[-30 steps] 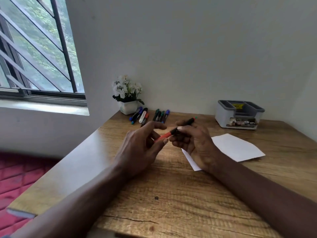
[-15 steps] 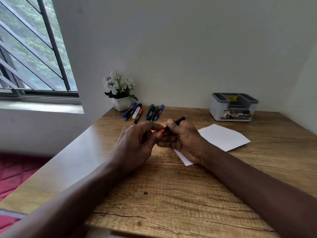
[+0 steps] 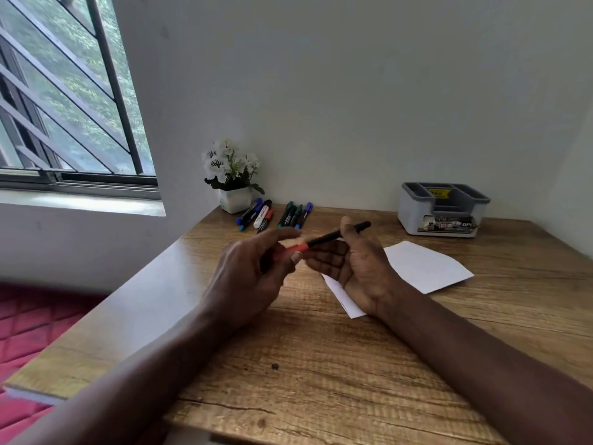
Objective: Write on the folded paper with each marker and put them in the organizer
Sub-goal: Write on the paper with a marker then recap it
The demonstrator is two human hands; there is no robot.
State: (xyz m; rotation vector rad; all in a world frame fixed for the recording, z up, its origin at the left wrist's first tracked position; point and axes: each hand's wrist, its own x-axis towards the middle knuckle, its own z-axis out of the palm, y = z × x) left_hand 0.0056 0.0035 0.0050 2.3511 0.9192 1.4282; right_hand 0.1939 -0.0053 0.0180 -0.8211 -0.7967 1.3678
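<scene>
You are holding the marker (image 3: 324, 239) in the air over the table (image 3: 321, 364), between both hands. Your left hand (image 3: 253, 274) is pinching its red end with thumb and fingertips. Your right hand (image 3: 353, 264), palm up, is gripping the black barrel under the thumb. The paper (image 3: 423, 268) is lying flat beneath and beyond your right hand. The organizer (image 3: 442, 208) is sitting back right by the wall, well apart. Other markers (image 3: 272, 215) are lying beside the flower pot (image 3: 234, 199).
</scene>
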